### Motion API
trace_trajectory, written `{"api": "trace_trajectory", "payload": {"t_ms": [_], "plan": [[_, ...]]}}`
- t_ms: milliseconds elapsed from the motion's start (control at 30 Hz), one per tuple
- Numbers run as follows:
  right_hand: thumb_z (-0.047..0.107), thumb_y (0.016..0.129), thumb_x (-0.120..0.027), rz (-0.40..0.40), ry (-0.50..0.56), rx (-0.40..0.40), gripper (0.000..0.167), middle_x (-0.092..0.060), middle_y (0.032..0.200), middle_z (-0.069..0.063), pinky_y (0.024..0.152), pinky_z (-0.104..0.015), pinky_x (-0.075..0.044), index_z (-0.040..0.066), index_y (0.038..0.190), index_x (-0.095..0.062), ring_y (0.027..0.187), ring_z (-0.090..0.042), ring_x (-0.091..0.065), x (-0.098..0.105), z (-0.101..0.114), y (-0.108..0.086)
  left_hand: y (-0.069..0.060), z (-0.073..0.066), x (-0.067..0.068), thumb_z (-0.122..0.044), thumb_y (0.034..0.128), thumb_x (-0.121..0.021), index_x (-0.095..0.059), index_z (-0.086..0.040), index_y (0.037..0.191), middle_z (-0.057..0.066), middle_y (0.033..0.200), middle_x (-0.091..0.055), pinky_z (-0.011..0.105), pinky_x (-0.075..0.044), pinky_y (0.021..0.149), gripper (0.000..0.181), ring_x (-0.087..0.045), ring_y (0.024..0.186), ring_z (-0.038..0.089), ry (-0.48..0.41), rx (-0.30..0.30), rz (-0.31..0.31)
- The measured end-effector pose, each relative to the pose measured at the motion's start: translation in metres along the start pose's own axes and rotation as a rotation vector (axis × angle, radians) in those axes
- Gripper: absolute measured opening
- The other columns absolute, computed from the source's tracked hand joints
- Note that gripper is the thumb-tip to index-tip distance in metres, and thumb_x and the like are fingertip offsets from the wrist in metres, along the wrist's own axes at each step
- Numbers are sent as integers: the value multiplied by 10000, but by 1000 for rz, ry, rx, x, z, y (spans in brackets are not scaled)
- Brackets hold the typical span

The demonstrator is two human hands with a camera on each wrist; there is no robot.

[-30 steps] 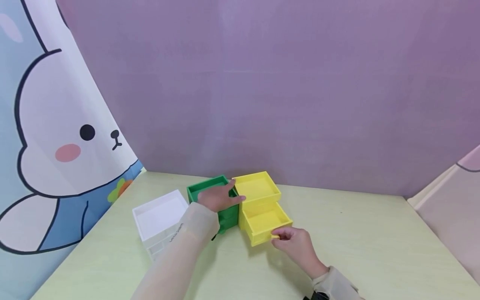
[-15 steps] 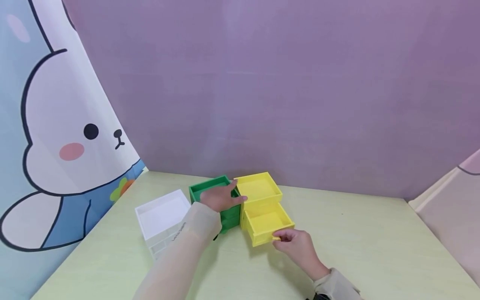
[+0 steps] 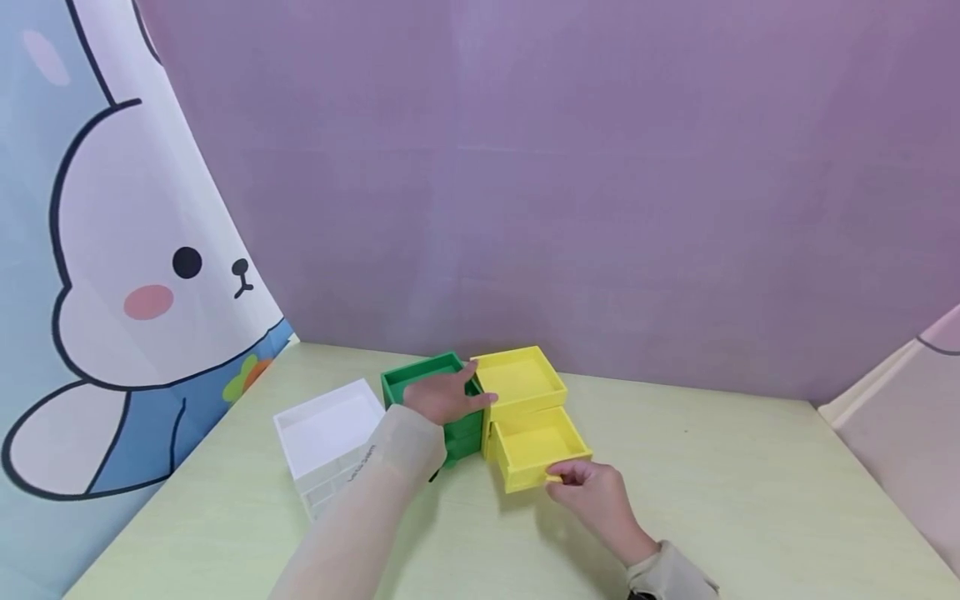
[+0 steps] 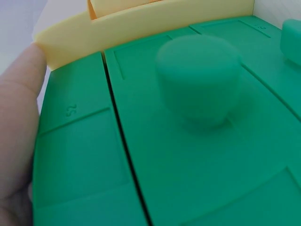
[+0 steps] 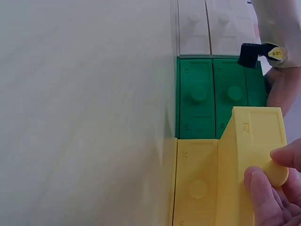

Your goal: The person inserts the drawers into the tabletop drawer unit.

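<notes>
A yellow drawer box [image 3: 519,379] stands at the back middle of the table, its upper drawer [image 3: 538,442] pulled out towards the front. My right hand [image 3: 600,504] pinches the round knob [image 5: 275,173] of that drawer between thumb and fingers. The lower yellow drawer [image 5: 197,188] is closed. Beside the yellow box, on its left, stands a green drawer box [image 3: 420,372]. My left hand [image 3: 442,398] lies over the green box's top, thumb and a finger stretched to the yellow box's left edge. The green drawers' fronts, with round knobs [image 4: 200,77], fill the left wrist view.
A white drawer box [image 3: 330,429] stands left of the green one, partly behind the left sleeve [image 3: 375,500]. A purple cloth backdrop [image 3: 525,183] rises behind the table [image 3: 720,483]. A cartoon-print cloth [image 3: 150,300] hangs at the left.
The head view has shifted slightly, so everything appears a little further right. Both hands keep their places, and the upper yellow drawer stays pulled out about the same amount.
</notes>
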State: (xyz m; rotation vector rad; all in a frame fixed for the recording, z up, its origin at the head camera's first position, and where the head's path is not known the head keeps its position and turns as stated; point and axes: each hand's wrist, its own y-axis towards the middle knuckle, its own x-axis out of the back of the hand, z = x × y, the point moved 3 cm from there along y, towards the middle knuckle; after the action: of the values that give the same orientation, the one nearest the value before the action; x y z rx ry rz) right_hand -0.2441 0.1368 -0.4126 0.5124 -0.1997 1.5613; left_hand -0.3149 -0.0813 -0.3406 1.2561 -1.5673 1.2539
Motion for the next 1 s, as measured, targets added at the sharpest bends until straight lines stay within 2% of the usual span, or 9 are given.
{"api": "trace_trajectory", "payload": {"t_ms": [167, 533, 800, 1000], "plan": [[-25, 690, -740, -1, -11, 29, 108, -672, 664, -8, 565, -200, -476, 10, 792, -740, 603, -31, -552, 2, 1, 2, -1, -1, 0, -706, 874, -437, -221, -333, 1531, 2, 660, -575, 278, -270, 487, 785, -322, 450, 134, 0, 1, 1], [-29, 689, -735, 41, -24, 62, 110, -639, 641, 8, 565, -198, -461, 10, 791, -737, 582, -23, -525, 2, 0, 5, 0, 0, 0, -700, 877, -442, -215, -332, 1532, 17, 658, -570, 273, -248, 470, 785, -279, 432, 126, -9, -5, 0], [-48, 708, -740, 111, 0, 107, 116, -695, 717, -77, 578, -205, -498, -43, 823, -724, 619, -36, -575, 6, 1, 9, 0, 1, -1, -701, 878, -439, -214, -333, 1533, -1, 664, -574, 276, -259, 475, 783, -288, 431, 130, -11, -9, 3], [-39, 718, -746, 143, -8, 128, 109, -699, 728, -85, 588, -208, -505, -46, 824, -724, 632, -37, -586, 7, 1, 9, 2, 0, -2, -702, 876, -441, -212, -338, 1532, 16, 651, -574, 276, -254, 473, 785, -279, 430, 128, -2, -5, 2]]}}
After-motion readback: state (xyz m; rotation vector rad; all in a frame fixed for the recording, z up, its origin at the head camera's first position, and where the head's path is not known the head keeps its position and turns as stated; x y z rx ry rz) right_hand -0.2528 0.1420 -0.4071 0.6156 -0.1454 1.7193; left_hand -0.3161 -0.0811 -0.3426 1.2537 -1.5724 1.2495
